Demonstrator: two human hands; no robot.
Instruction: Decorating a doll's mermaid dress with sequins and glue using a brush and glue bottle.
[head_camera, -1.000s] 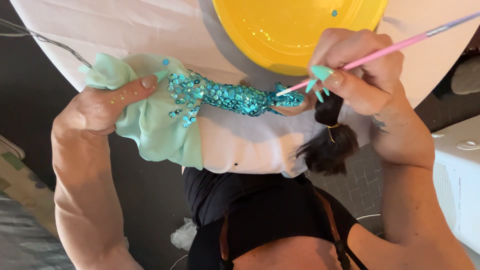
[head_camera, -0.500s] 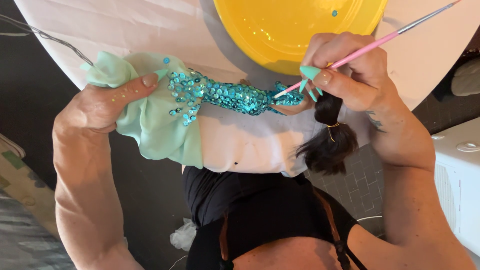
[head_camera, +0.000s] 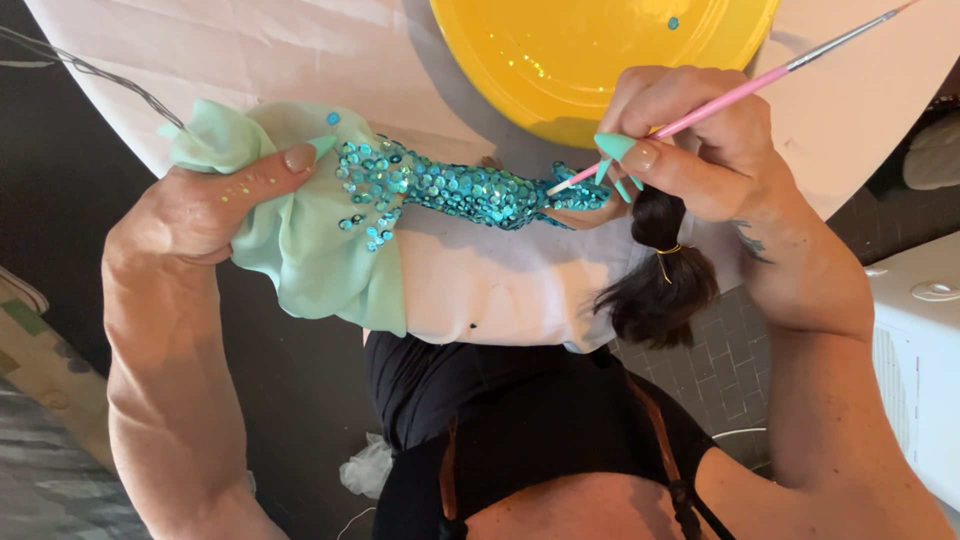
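Sequined teal doll tail (head_camera: 470, 190), scaly, tapered | left hand (head_camera: 215, 205) grip pinches mint chiffon skirt (head_camera: 310, 260) | right hand (head_camera: 700, 150) grip holds thin pink brush (head_camera: 740, 93) | white surface (head_camera: 250, 60)

Mint-green cloth (head_camera: 300, 250) — teal sequins (head_camera: 460, 190); yellow plate (head_camera: 560, 70), pink brush (head_camera: 740, 95).

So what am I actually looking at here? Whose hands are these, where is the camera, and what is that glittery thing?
The camera sits on a person's head and looks down, so both bare hands are that person's own. The left hand grips pale green fabric bunched around a slim figure covered in turquoise sequins. The right hand holds a thin pink brush, its tip touching the sequined end. All this lies on a white table, beside a yellow bowl with a few loose sequins inside.
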